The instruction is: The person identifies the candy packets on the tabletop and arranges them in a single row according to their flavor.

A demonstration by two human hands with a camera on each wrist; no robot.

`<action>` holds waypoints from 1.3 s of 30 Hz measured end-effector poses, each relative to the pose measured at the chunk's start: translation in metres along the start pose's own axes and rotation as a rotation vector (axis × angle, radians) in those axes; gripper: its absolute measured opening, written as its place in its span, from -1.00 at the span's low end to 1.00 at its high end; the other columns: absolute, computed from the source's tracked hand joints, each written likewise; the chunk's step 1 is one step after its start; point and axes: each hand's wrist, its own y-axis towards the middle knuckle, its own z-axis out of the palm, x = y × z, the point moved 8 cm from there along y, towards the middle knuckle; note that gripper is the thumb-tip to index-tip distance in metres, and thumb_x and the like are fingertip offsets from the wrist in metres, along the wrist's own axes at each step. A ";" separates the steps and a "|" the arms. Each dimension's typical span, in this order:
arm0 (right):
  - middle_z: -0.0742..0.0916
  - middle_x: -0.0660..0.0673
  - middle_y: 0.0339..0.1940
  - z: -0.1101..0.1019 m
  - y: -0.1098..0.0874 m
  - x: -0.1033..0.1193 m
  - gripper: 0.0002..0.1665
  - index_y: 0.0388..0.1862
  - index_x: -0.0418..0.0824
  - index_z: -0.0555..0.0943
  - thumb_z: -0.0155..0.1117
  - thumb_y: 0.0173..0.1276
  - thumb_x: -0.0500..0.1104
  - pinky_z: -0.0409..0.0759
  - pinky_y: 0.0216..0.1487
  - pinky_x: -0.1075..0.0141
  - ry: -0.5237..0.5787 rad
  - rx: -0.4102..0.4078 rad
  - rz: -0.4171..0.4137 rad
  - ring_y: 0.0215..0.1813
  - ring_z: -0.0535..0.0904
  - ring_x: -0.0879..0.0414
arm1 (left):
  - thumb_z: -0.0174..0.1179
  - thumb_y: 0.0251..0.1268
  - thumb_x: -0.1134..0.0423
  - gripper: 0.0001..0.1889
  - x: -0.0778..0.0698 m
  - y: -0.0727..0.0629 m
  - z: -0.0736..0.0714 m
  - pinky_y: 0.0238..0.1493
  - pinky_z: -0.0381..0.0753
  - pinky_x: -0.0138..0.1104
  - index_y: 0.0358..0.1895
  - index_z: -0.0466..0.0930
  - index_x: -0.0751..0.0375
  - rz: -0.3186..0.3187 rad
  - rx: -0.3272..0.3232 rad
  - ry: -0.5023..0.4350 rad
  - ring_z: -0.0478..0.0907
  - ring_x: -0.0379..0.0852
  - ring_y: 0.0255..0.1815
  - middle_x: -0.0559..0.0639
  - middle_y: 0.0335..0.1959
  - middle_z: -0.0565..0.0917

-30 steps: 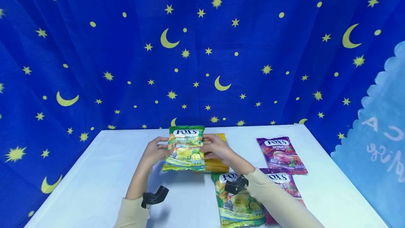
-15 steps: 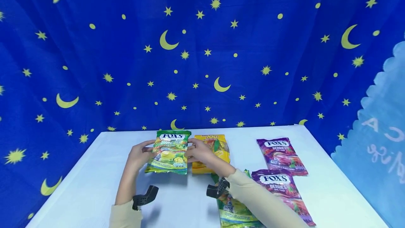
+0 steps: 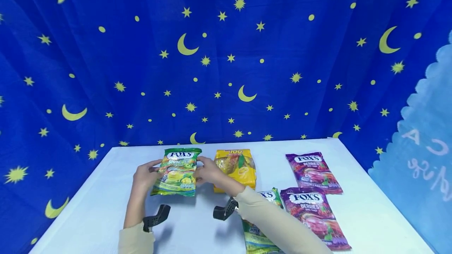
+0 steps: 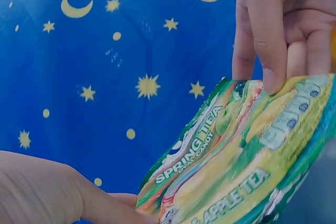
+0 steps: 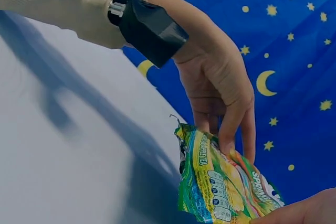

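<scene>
Between both hands hangs a green Fox's Spring Tea candy bag (image 3: 177, 172), tilted a little above the table. My left hand (image 3: 144, 175) grips its left edge, thumb in front. On the opposite edge my right hand (image 3: 211, 172) pinches it, thumb on the printed face and fingers behind, as the right wrist view shows (image 5: 223, 93). Just right of that hand a yellow candy bag (image 3: 236, 166) lies on the table. Under the right forearm a second green candy bag (image 3: 259, 234) is partly hidden by the sleeve.
Two purple Fox's Berries bags lie on the right, one farther back (image 3: 313, 172) and one nearer (image 3: 314, 216). The white table (image 3: 88, 207) ends at a blue star-and-moon curtain (image 3: 226, 50). A light blue scalloped cloth (image 3: 423, 148) hangs at the right.
Both hands have carried the green Spring Tea bag left and slightly nearer. The yellow bag behind it has come into full view, and the right sleeve has uncovered the nearer purple bag.
</scene>
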 end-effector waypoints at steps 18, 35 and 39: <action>0.70 -0.19 -0.33 0.041 0.011 -0.020 -0.16 0.38 -0.31 0.30 0.23 0.07 -0.60 0.69 -0.32 0.19 0.029 -0.015 0.023 -0.34 0.69 -0.06 | -0.07 -0.02 0.60 -0.43 0.015 0.002 -0.018 -0.09 0.49 0.05 0.21 0.44 0.51 0.018 -0.139 0.160 0.54 0.33 -0.09 0.49 -0.06 0.58; 0.65 -0.26 -0.06 0.044 0.020 -0.026 -0.14 0.39 -0.28 0.32 0.28 0.07 -0.58 0.65 -0.42 0.27 -0.234 -0.119 0.009 -0.27 0.62 0.06 | -0.05 -0.09 0.60 -0.42 0.024 0.006 -0.013 -0.12 0.50 0.07 0.16 0.47 0.52 0.043 -0.201 0.162 0.56 0.34 -0.14 0.48 -0.13 0.61; 0.65 -0.24 0.00 0.043 0.021 -0.026 -0.14 0.41 -0.26 0.31 0.30 0.08 -0.53 0.59 -0.43 0.31 -0.325 -0.129 0.000 -0.28 0.57 0.11 | -0.01 -0.05 0.59 -0.42 0.024 0.007 -0.011 -0.07 0.50 0.09 0.20 0.43 0.51 0.037 -0.165 0.176 0.53 0.36 -0.08 0.51 -0.08 0.58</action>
